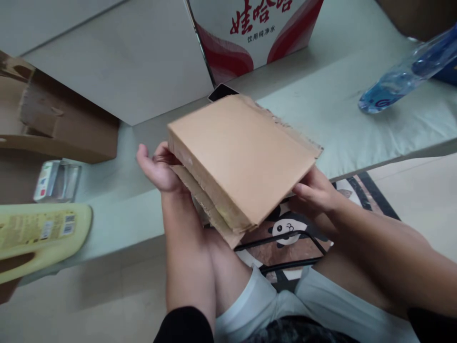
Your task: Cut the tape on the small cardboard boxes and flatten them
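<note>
A flat brown cardboard box point(239, 152) is held up above my lap, tilted, with its plain broad face toward me. Torn, rough flaps show along its far right edge and its lower left side. At the box's left corner is my left hand point(161, 169), its thumb sticking out and its other fingers partly hidden under the cardboard. My right hand point(314, 190) grips the right corner, thumb near the edge and fingers underneath. Behind the box, a dark flat object point(223, 90) lies partly covered.
On the pale green cloth surface point(143, 209) stand a red-and-white carton point(264, 43), a large white box point(124, 62) and an open brown carton point(78, 124). A clear packet point(59, 181) and yellow bottle point(46, 238) are left; a water bottle point(392, 85) lies right.
</note>
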`<state>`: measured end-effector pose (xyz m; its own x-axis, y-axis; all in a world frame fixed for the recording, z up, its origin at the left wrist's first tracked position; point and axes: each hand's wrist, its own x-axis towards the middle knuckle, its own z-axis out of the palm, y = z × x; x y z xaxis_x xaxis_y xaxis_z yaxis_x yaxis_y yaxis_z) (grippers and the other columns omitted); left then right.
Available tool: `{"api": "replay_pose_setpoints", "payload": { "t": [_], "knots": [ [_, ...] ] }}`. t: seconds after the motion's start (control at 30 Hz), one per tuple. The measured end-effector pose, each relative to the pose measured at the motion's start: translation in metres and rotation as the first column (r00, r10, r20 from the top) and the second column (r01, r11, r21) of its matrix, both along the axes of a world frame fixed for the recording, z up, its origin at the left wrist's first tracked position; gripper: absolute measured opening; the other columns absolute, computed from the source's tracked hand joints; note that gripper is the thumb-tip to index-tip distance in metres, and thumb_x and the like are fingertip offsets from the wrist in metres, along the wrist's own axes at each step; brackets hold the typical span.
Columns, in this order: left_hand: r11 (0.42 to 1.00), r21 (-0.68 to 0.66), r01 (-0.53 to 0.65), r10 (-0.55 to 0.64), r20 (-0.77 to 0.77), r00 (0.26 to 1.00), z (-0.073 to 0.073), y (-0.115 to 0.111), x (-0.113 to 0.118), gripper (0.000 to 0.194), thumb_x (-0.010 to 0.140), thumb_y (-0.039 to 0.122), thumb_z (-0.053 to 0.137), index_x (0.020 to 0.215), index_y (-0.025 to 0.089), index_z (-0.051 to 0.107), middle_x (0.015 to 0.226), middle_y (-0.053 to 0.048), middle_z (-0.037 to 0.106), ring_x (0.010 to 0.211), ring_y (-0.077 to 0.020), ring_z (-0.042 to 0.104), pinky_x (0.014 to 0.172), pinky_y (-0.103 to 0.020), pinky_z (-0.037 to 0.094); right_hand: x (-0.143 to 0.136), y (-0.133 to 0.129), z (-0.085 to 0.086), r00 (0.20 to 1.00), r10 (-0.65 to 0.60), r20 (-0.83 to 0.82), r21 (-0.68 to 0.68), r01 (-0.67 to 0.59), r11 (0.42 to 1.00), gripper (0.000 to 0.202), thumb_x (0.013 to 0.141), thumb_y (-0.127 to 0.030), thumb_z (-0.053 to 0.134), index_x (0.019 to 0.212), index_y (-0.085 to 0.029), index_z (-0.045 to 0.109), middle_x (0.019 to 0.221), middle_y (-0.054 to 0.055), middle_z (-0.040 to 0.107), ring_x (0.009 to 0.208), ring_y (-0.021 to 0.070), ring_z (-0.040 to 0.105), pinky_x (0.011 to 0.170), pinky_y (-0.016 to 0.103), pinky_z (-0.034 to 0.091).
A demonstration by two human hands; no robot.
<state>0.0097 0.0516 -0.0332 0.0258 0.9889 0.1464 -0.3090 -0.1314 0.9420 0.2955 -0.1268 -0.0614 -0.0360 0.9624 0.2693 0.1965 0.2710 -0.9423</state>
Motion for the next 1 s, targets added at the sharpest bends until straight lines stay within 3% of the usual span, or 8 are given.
{"api": "replay_pose_setpoints", "payload": {
  "t": [0.13, 0.27, 0.37, 0.53, 0.67, 0.77, 0.9, 1.0],
  "knots": [
    [0.981, -0.181, -0.075, 0.057, -0.102, 0.993, 0.017, -0.016, 0.022, 0.062, 0.09, 0.068, 0.035, 0.06, 0.019, 0.059, 0.053, -0.002, 0.051, 0.046, -0.0117, 0.047, 0.052, -0.03, 0.04, 0.006, -0.002, -0.001, 0.997, -0.069, 0.028, -0.029, 0.07, 0.997, 0.048, 0.085, -0.05, 0.063, 0.125, -0.024, 0.055, 0.122, 0.01, 0.066, 0.117, 0.0309, 0.062, 0.102, 0.049, 0.052],
    [0.961, -0.234, -0.147, 0.14, -0.046, 0.989, 0.03, -0.023, 0.029, 0.051, 0.09, 0.058, 0.04, 0.064, 0.019, 0.059, 0.059, -0.004, 0.059, 0.063, -0.0176, 0.063, 0.061, -0.029, 0.049, 0.004, 0.001, 0.002, 0.987, -0.107, 0.123, 0.008, 0.107, 0.994, 0.039, 0.083, -0.041, 0.06, 0.116, -0.022, 0.059, 0.115, 0.01, 0.066, 0.109, 0.0308, 0.063, 0.1, 0.049, 0.051],
    [0.953, -0.301, -0.021, 0.038, 0.052, 0.998, 0.039, -0.026, 0.027, 0.052, 0.089, 0.057, 0.035, 0.071, 0.017, 0.063, 0.069, -0.009, 0.066, 0.079, -0.0241, 0.07, 0.07, -0.034, 0.055, 0.0, 0.004, 0.003, 0.957, -0.184, 0.225, 0.037, 0.18, 0.983, 0.046, 0.076, -0.04, 0.067, 0.117, -0.02, 0.058, 0.111, 0.012, 0.065, 0.102, 0.0309, 0.064, 0.096, 0.05, 0.053],
    [0.901, -0.385, 0.198, -0.177, 0.089, 0.98, 0.045, -0.037, 0.028, 0.043, 0.081, 0.06, 0.051, 0.08, 0.02, 0.064, 0.082, -0.012, 0.071, 0.103, -0.0317, 0.07, 0.083, -0.041, 0.058, -0.002, 0.01, 0.006, 0.869, -0.382, 0.313, 0.013, 0.398, 0.917, 0.065, 0.07, -0.049, 0.079, 0.122, -0.02, 0.054, 0.113, 0.014, 0.061, 0.101, 0.0315, 0.063, 0.088, 0.05, 0.056],
    [0.85, -0.436, 0.295, -0.268, 0.123, 0.955, 0.044, -0.043, 0.033, 0.051, 0.075, 0.068, 0.056, 0.089, 0.02, 0.066, 0.092, -0.014, 0.072, 0.12, -0.036, 0.062, 0.092, -0.044, 0.057, 0.0, 0.013, 0.005, 0.851, -0.451, 0.271, 0.011, 0.465, 0.885, 0.082, 0.065, -0.05, 0.084, 0.133, -0.023, 0.047, 0.123, 0.014, 0.059, 0.111, 0.0343, 0.061, 0.091, 0.053, 0.055],
    [0.825, -0.464, 0.323, -0.292, 0.138, 0.946, 0.043, -0.045, 0.034, 0.059, 0.074, 0.074, 0.057, 0.095, 0.02, 0.066, 0.095, -0.015, 0.073, 0.121, -0.0373, 0.061, 0.094, -0.045, 0.056, 0.0, 0.012, 0.006, 0.857, -0.479, 0.19, -0.008, 0.489, 0.872, 0.072, 0.068, -0.05, 0.082, 0.129, -0.025, 0.053, 0.117, 0.012, 0.063, 0.104, 0.0311, 0.064, 0.083, 0.048, 0.057],
    [0.81, -0.533, 0.245, -0.243, 0.075, 0.967, 0.04, -0.046, 0.03, 0.063, 0.081, 0.075, 0.047, 0.101, 0.019, 0.067, 0.088, -0.015, 0.072, 0.099, -0.0343, 0.07, 0.073, -0.041, 0.06, -0.004, 0.011, 0.017, 0.871, -0.49, 0.014, -0.034, 0.49, 0.871, 0.033, 0.081, -0.049, 0.071, 0.102, -0.024, 0.066, 0.095, 0.007, 0.068, 0.092, 0.0243, 0.066, 0.078, 0.04, 0.057],
    [0.775, -0.601, 0.195, -0.242, 0.004, 0.97, 0.037, -0.047, 0.026, 0.058, 0.083, 0.07, 0.05, 0.106, 0.019, 0.067, 0.085, -0.014, 0.071, 0.085, -0.0307, 0.073, 0.054, -0.033, 0.056, -0.005, 0.01, 0.025, 0.861, -0.497, -0.108, -0.127, 0.484, 0.866, 0.032, 0.084, -0.053, 0.065, 0.077, -0.022, 0.065, 0.072, 0.004, 0.063, 0.074, 0.0199, 0.064, 0.067, 0.035, 0.055]
  ]
}}
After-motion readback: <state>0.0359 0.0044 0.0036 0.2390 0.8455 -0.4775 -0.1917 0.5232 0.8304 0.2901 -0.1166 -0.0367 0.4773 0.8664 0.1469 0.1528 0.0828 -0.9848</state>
